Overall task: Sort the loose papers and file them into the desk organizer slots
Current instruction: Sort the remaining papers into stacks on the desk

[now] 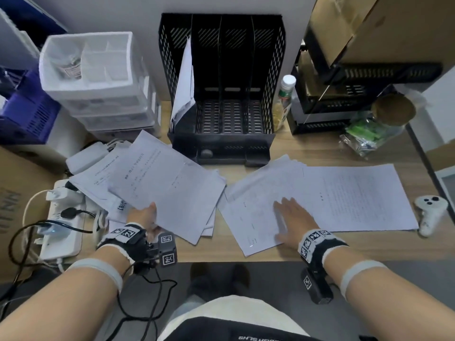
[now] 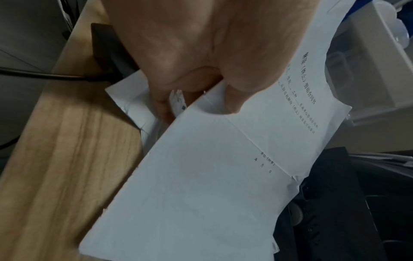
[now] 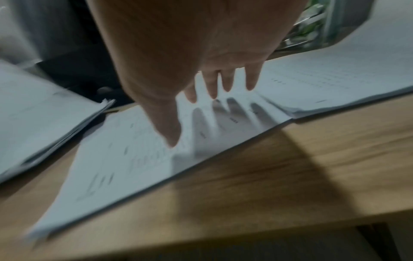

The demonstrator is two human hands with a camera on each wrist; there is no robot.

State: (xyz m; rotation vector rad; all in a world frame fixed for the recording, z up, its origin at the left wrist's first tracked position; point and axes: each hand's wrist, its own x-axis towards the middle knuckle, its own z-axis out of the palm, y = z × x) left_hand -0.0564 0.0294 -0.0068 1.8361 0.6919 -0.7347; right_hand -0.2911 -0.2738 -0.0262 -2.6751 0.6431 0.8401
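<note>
- Worktop: desk organizer at back, some sheets in its leftmost slot.
- My left hand pinches left paper stack.
- My right hand flat, fingers spread on right papers.

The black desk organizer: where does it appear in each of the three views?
Head: black desk organizer at top centre, behind the papers.
Left wrist: only a dark part of it at lower right, past the held sheets.
Right wrist: a blurred dark mass at upper left.
Shared landmark: the wooden desk.

Left hand grips papers; right hand flat.
</note>
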